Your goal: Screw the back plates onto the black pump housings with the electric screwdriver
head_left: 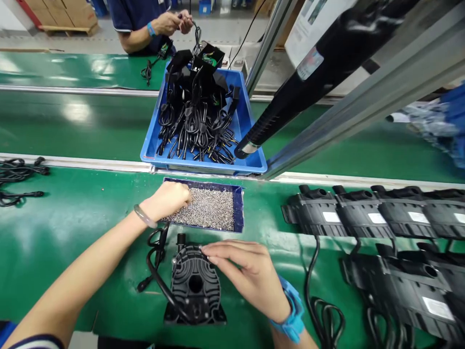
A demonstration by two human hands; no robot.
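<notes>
A black ribbed pump body (195,286) with a black cord lies on the green mat in front of me. My right hand (247,274) rests on its upper right edge, fingers bunched at the rim as if pinching something tiny. My left hand (167,199) reaches into the left end of a shallow blue tray of small silver screws (238,206), its fingers curled down into the screws. What its fingertips hold is hidden.
A blue bin (250,162) of black cables and parts stands behind the screw tray. Several finished black pumps (363,213) line the right side. A hanging black power screwdriver (290,97) points down over the bin. Another person's hands (174,22) handle a cable at the far bench.
</notes>
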